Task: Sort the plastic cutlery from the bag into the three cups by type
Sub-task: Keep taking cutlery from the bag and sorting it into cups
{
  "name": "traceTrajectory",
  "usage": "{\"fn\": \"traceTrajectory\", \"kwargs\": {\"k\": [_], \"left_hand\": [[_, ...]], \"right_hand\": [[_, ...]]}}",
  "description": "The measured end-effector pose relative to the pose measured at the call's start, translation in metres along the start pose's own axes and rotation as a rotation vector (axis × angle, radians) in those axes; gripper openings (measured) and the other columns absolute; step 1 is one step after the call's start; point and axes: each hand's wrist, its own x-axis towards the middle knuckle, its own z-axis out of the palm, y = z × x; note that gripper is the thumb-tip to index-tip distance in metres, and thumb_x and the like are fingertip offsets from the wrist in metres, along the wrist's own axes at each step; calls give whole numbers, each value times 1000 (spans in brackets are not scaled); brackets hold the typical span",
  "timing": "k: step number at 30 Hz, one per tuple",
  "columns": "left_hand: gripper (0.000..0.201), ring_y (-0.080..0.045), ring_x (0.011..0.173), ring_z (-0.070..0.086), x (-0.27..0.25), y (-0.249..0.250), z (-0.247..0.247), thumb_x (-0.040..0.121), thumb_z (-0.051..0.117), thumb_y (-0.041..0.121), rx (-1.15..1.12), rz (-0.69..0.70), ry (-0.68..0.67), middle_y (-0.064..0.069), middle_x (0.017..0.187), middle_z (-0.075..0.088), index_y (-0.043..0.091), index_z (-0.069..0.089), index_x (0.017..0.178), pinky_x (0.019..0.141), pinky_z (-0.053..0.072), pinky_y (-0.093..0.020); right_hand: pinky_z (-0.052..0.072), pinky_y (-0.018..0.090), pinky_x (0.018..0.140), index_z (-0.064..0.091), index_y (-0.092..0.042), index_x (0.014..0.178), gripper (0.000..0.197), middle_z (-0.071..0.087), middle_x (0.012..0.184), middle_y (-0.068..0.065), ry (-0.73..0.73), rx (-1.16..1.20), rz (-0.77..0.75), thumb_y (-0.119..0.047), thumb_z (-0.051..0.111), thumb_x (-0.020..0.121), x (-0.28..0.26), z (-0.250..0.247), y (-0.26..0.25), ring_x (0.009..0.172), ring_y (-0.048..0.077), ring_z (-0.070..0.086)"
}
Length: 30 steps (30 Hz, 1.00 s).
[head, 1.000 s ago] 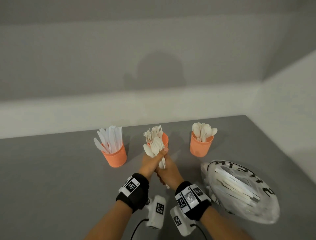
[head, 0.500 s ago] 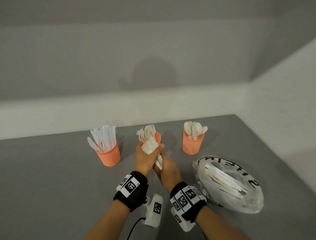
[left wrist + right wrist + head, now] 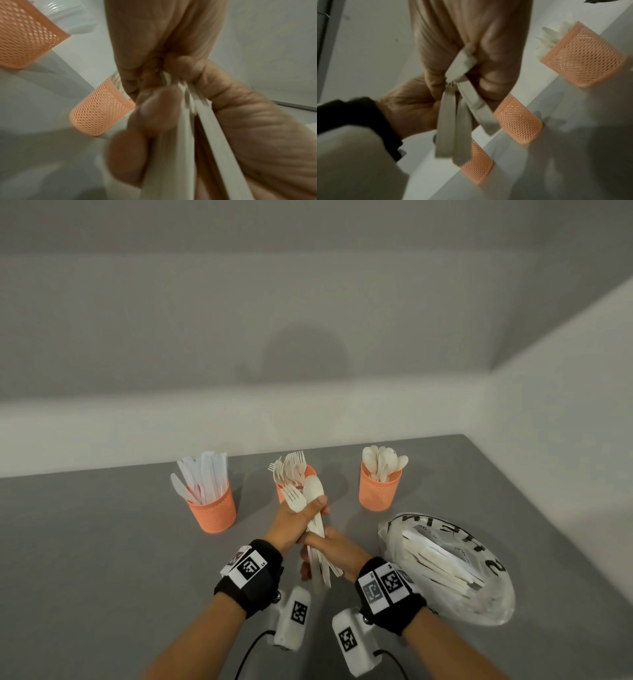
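Both hands, left (image 3: 291,523) and right (image 3: 334,553), grip one bundle (image 3: 315,529), heads toward 12 o'clock, seemingly for picking by type

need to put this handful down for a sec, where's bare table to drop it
Bare grey table lies left of the knife cup and in front of it. The right side is crowded: the bag fills the space before the spoon cup. The gaps between cups are narrow.
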Motion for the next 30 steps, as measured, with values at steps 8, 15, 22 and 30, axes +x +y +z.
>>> {"fn": "traceTrajectory", "kwargs": {"k": [8, 15, 22, 30], "left_hand": [[39, -19, 81, 59, -1, -4, -1, 74, 77, 20, 63, -23, 340, -2, 88, 60, 11, 50, 101, 66, 51, -30], [10, -28, 67, 60, 2, -3, -2, 88, 56, 9, 176, -67, 352, -16, 77, 62, 9, 53, 79, 73, 54, -42], [15, -19, 67, 56, -3, 10, -12, 98, 33, 10, -223, -53, 427, -6, 75, 55, 11, 47, 93, 62, 50, -32], [14, -17, 50, 45, -6, -10, -9, 98, 32, 15, -166, -102, 462, -5, 59, 44, 11, 44, 104, 49, 37, -26]], "right_hand": [[31, 22, 39, 56, -20, 80, 15, 44, 51, -4, 383, -83, -96, -29, 55, 92, 16, 3, 17, 36, 4, 37], [25, 18, 36, 54, -26, 90, 4, 35, 53, -4, 295, 19, -79, -23, 54, 93, 11, 4, 20, 34, 2, 28], [21, 15, 33, 49, -16, 81, 29, 36, 45, -8, 234, 284, 94, -36, 37, 96, 11, -5, 16, 29, 4, 25], [21, 15, 31, 55, -15, 106, 36, 42, 49, -7, 173, 392, 112, -40, 30, 96, 15, -13, 17, 29, 3, 27]]}}
